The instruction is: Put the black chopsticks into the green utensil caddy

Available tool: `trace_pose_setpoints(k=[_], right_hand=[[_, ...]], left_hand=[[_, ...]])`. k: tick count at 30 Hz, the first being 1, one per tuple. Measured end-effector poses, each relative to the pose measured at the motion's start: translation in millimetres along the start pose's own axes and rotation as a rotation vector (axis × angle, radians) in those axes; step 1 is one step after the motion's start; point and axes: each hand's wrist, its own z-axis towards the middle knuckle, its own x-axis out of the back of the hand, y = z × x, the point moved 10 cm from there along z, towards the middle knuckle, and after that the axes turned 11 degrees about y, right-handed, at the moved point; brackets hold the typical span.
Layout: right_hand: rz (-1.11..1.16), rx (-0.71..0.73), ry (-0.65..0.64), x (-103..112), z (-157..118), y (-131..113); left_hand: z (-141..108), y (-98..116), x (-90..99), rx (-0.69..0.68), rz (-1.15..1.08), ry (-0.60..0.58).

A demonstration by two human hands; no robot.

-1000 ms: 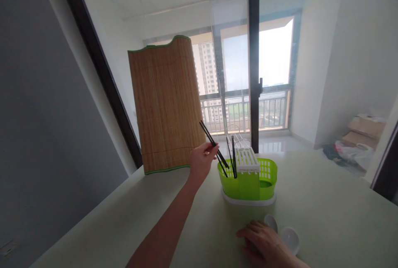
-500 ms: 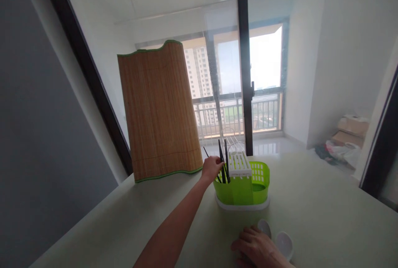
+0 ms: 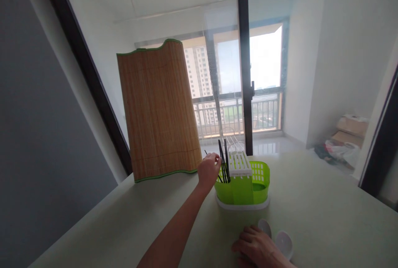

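Note:
My left hand (image 3: 209, 169) reaches to the left rim of a green plastic cutlery holder (image 3: 248, 187) with a white slotted insert, standing on a white base. Its fingers pinch black chopsticks (image 3: 223, 160) that stand in the holder's left compartment; one thin tip pokes out behind the hand. My right hand (image 3: 255, 247) rests palm down on the table's near edge. Its curled fingers lie over the handles of two white spoons (image 3: 282, 242), whose round bowls stick out to the right.
A bamboo mat (image 3: 157, 110) with green trim stands upright at the table's (image 3: 326, 218) far left, close to the holder. A glass partition with a black post (image 3: 245, 73) runs behind the table. Boxes and bags (image 3: 345, 135) lie on the floor beyond.
My left hand lowered the chopsticks from a slant above the holder down into its left compartment, then drew back slightly. The view shifted a little. My right hand stayed over the spoons.

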Motion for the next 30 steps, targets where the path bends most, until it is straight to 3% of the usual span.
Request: trace_pose_setpoints(k=[6, 9, 12, 15, 23, 30], right_hand=[[0.032, 0.006, 0.042, 5, 0, -1], [0.027, 0.016, 0.037, 3, -1, -1], [0.008, 0.022, 0.028, 0, -2, 1], [-0.007, 0.021, 0.031, -1, -1, 2], [0.018, 0.014, 0.043, 3, -2, 0], [0.002, 0.043, 0.072, 14, 0, -5]], left_hand=[[-3, -31, 12.3, 0.13, 0.063, 0.031], [6, -52, 2.5, 0.209, 0.031, -0.009], [17, -59, -12.8, 0.23, -0.053, -0.074], [24, -50, -18.5, 0.198, -0.143, -0.083], [32, 3, -10.4, 0.073, -0.246, -0.053], [25, 7, 3.1, 0.125, -0.312, 0.039]])
